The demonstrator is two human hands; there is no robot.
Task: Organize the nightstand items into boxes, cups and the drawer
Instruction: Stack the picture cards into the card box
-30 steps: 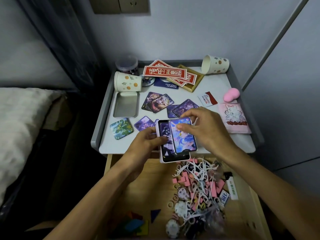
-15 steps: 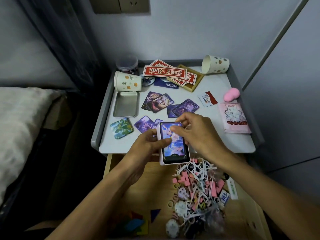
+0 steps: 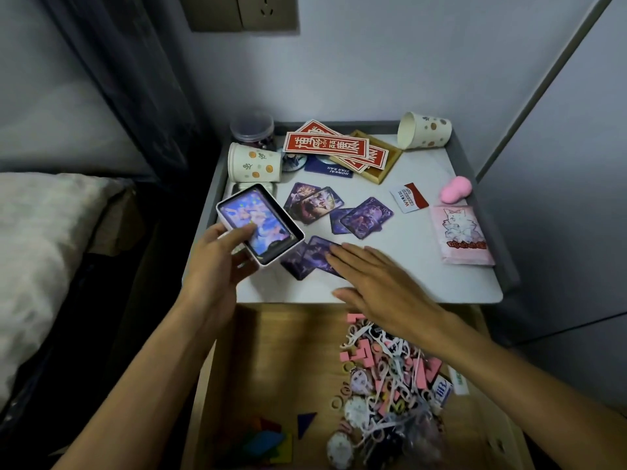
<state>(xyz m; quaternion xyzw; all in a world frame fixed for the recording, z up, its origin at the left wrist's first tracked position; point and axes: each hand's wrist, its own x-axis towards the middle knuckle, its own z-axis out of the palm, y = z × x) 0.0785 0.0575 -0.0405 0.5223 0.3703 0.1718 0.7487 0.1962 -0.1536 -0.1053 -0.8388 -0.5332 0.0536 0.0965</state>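
- The small white box [image 3: 259, 228] is held up over the left side of the worktop [image 3: 424, 283], and it is tilted.
- A shiny picture card lies face up on top inside the box.
- The left hand [image 3: 217, 266] holds the box. Its grip is clamped on it, with the thumb on the top card and the fingers curled under.
- The right hand [image 3: 380, 286] is flat, and its grip is apart, with straight fingers.
- Its fingertips touch the purple cards [image 3: 312, 257] that lie just beside the box, near the front of the worktop.
- More purple cards [image 3: 364, 217] lie in little heaps in the middle.
- A paper cup with orange spots [image 3: 254, 162] is behind the box, and a clear jar [image 3: 252, 128] stands in the back corner.
- Red cards [image 3: 325, 147] lie on a wooden tray [image 3: 380, 164] at the back.
- Another paper cup [image 3: 425, 130] lies on its side in the far right corner.
- A pink sponge [image 3: 456, 193] and a pink packet [image 3: 463, 235] are on the right side.
- The drawer [image 3: 271, 351] below is open, with a pile of small pink and white things [image 3: 383, 385] in it.
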